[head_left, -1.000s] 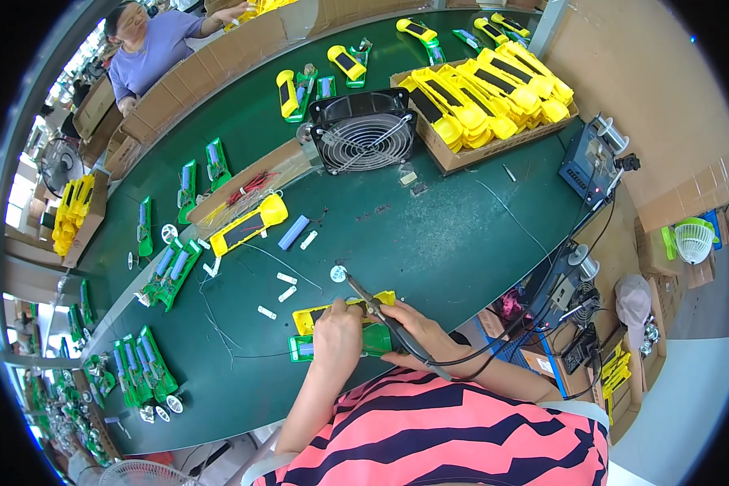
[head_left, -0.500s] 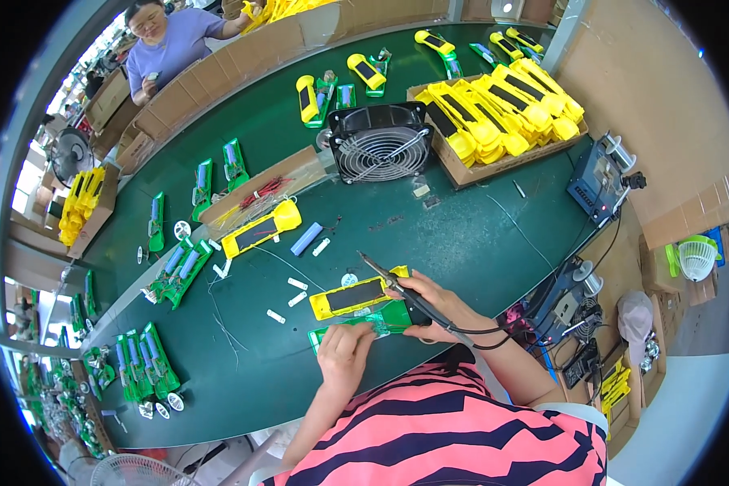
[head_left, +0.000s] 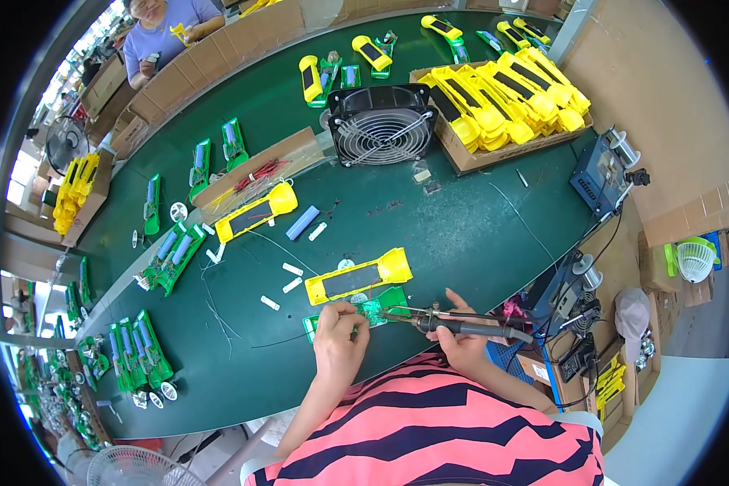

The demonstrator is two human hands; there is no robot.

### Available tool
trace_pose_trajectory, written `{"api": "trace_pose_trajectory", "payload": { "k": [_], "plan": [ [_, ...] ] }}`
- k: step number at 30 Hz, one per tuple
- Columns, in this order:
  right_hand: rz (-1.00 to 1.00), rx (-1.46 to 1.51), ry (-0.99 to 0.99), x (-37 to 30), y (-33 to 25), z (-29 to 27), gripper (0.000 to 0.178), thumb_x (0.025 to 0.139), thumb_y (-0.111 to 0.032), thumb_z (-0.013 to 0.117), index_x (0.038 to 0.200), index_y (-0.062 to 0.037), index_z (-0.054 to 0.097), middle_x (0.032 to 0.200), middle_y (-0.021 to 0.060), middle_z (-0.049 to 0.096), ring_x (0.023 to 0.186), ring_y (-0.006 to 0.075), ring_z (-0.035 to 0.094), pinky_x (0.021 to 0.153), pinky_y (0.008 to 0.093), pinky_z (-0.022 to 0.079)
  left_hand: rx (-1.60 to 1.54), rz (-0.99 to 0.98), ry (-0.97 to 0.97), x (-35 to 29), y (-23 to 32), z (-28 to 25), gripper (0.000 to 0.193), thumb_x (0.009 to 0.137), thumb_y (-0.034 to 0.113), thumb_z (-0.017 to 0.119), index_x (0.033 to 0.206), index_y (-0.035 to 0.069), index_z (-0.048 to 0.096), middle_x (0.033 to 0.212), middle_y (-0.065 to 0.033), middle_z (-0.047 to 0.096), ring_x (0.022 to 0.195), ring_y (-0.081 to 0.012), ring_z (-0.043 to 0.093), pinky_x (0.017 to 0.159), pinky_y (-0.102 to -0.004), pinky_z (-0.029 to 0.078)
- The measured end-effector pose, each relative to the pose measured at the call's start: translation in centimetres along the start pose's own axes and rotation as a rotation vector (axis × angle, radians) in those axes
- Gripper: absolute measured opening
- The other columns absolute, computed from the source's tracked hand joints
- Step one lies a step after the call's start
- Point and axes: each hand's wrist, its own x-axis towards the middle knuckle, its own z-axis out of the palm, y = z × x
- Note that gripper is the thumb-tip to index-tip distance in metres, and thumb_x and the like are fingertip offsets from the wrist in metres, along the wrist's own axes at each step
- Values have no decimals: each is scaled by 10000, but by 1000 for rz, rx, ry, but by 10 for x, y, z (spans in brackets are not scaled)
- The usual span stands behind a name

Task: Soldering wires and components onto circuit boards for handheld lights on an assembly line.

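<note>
A green plastic casing (head_left: 394, 298) lies in front of me with a small circuit board (head_left: 370, 311) inside it. My right hand (head_left: 459, 344) is closed around a soldering iron (head_left: 462, 327), whose tip points left and reaches the board. Over the casing's left part, my left hand (head_left: 340, 344) is pinched closed. A thin wire (head_left: 279, 343) trails out leftward from its fingers, and the fingertips partly hide the casing. Just beyond lies a yellow casing (head_left: 397, 263) with a dark panel (head_left: 352, 281).
Several white pieces (head_left: 292, 285) and a blue cylindrical cell (head_left: 303, 223) lie farther left. A black fan (head_left: 382, 134) stands beyond, beside a carton (head_left: 514, 154) of yellow casings. Blue soldering stations (head_left: 595, 182) are at right. Another person (head_left: 166, 36) sits across the table.
My right hand has left the green casing's edge and swung the soldering iron down from a raised tilt to the board. A thin wire now shows left of my left hand.
</note>
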Motion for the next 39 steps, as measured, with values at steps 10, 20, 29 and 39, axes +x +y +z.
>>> {"api": "trace_pose_trajectory", "payload": {
  "k": [10,20,29,39],
  "plan": [
    [56,21,-47,-10,24,4,217,767,42,540,978,29,491,1170,230,403,678,138,604,619,229,515,15,-38,35,-2,1,6,136,567,-51,645,641,13,550,839,-97,517,745,-248,536,605,-322,446],
    [71,-18,-36,-7,20,5,219,766,38,541,978,30,485,1089,204,473,679,143,602,671,260,508,33,-22,36,-1,-3,9,113,581,-32,631,634,25,548,844,-81,518,749,-233,530,588,-316,429],
    [2,47,26,12,-1,-2,200,739,-6,587,934,-30,548,624,34,613,656,116,599,973,467,281,30,-47,6,5,1,9,148,540,-68,604,617,1,498,830,-131,498,748,-285,515,636,-351,434],
    [-84,-39,24,8,-3,-3,190,717,-24,603,901,-32,558,617,41,612,642,121,603,965,477,290,-3,-56,17,7,10,0,185,611,-21,662,684,8,495,818,-134,503,757,-289,512,632,-363,428]
  ]
}}
